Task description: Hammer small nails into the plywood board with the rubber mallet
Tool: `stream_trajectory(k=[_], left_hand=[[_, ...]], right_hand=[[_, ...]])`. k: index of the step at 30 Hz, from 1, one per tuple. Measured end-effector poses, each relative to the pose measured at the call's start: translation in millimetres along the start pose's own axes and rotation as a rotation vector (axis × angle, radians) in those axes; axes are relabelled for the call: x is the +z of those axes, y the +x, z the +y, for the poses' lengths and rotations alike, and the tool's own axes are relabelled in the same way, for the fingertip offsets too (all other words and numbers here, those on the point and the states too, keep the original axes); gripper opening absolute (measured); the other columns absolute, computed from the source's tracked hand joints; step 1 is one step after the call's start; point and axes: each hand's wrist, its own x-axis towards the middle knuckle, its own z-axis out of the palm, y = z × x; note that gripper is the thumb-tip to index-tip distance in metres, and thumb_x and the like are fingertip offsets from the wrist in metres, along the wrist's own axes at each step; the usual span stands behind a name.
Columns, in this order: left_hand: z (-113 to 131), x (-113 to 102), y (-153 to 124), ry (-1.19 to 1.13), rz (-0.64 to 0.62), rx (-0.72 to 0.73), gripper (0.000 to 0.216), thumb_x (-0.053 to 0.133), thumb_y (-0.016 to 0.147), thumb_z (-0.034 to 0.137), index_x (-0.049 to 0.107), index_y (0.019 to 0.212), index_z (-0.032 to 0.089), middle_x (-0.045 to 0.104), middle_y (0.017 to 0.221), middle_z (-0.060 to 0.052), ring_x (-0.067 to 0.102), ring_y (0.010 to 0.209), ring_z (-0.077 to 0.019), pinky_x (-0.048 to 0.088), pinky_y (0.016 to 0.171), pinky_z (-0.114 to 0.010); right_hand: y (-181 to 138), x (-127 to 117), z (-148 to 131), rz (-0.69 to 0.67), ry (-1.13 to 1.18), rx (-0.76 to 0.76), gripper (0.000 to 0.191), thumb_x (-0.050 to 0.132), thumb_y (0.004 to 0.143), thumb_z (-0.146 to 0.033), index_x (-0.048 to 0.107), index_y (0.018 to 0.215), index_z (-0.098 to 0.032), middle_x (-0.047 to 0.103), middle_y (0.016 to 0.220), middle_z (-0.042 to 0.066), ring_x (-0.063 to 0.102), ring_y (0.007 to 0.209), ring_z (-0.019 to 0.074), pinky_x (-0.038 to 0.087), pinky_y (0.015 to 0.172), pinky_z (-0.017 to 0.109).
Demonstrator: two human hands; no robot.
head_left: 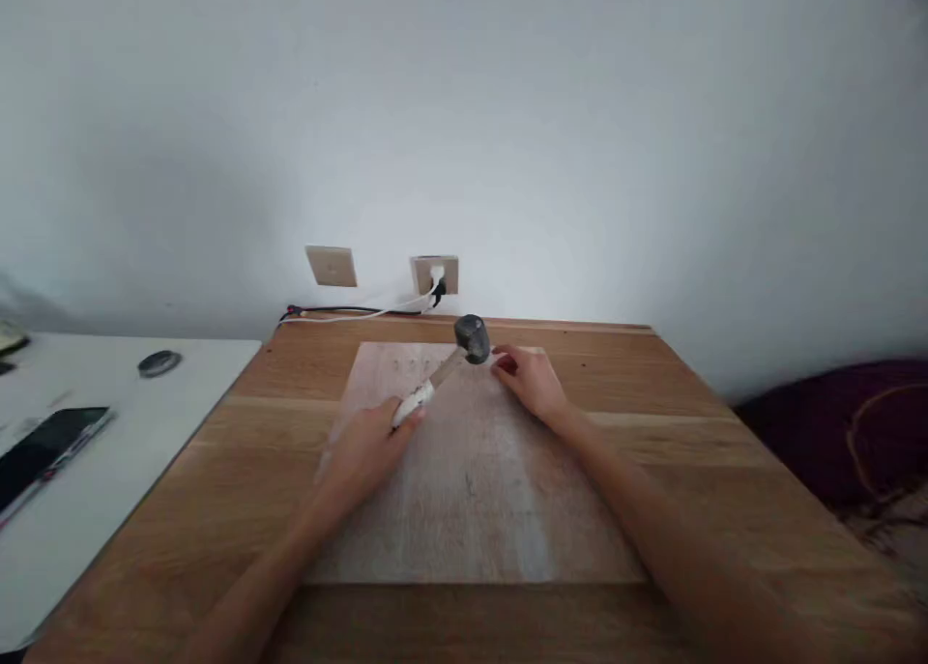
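A room at home, it seems — wooden table (pixel 246 451), pale wall (pixel 507 161), socket (pixel 450 277) with plugged-in cords (pixel 340 320).

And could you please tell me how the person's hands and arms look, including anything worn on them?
The left hand and right hand are bare, without gloves. The left forearm and right forearm are uncovered, with no sleeve, watch or bracelet visible. Nearer the camera, both forearms blur, and finer markings cannot be made out.
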Motion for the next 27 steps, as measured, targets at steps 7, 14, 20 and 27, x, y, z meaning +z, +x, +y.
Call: stream_trajectory(k=[7, 14, 20, 27], left_hand=[[11, 3, 11, 0.047, 0.02, 0.134, 0.042, 0.041, 0.106, 0.052, 0.066, 0.1, 0.019, 0.076, 0.089, -0.01, 0.072, 0.085, -0.0267, 0.04, 0.069, -0.033], [12, 15, 19, 0.03, 0.012, 0.126, 0.043, 0.042, 0.106, 0.053, 0.067, 0.1, 0.018, 0.077, 0.093, -0.011, 0.073, 0.087, -0.0265, 0.041, 0.07, -0.032], [5, 23, 20, -0.062, 0.055, 0.132, 0.042, 0.042, 0.106, 0.053, 0.064, 0.094, 0.019, 0.074, 0.085, -0.008, 0.07, 0.08, -0.0241, 0.039, 0.068, -0.031], [4, 27, 20, -0.085, 0.064, 0.126, 0.041, 0.043, 0.106, 0.053, 0.064, 0.093, 0.02, 0.073, 0.082, -0.007, 0.069, 0.077, -0.0236, 0.038, 0.067, -0.031]], right_hand=[[3, 0, 1, 0.009, -0.05, 0.134, 0.024, 0.079, 0.084, -0.017, 0.071, 0.107, -0.016, 0.079, 0.088, 0.009, 0.074, 0.081, 0.0237, 0.056, 0.077, 0.032], [-25, -39, 10, 0.07, -0.064, -0.002, 0.041, 0.072, 0.084, -0.013, 0.064, 0.124, -0.018, 0.072, 0.106, 0.01, 0.071, 0.089, 0.0224, 0.059, 0.079, 0.036], [-74, -39, -69, -0.324, -0.308, -0.774, 0.019, 0.056, 0.102, -0.009, 0.069, 0.112, -0.019, 0.071, 0.111, 0.009, 0.066, 0.103, 0.0232, 0.055, 0.084, 0.034], [-89, -26, -109, -0.509, -0.462, -0.955, 0.015, 0.063, 0.099, -0.009, 0.069, 0.089, -0.018, 0.068, 0.081, 0.004, 0.062, 0.082, 0.0201, 0.048, 0.07, 0.031]])
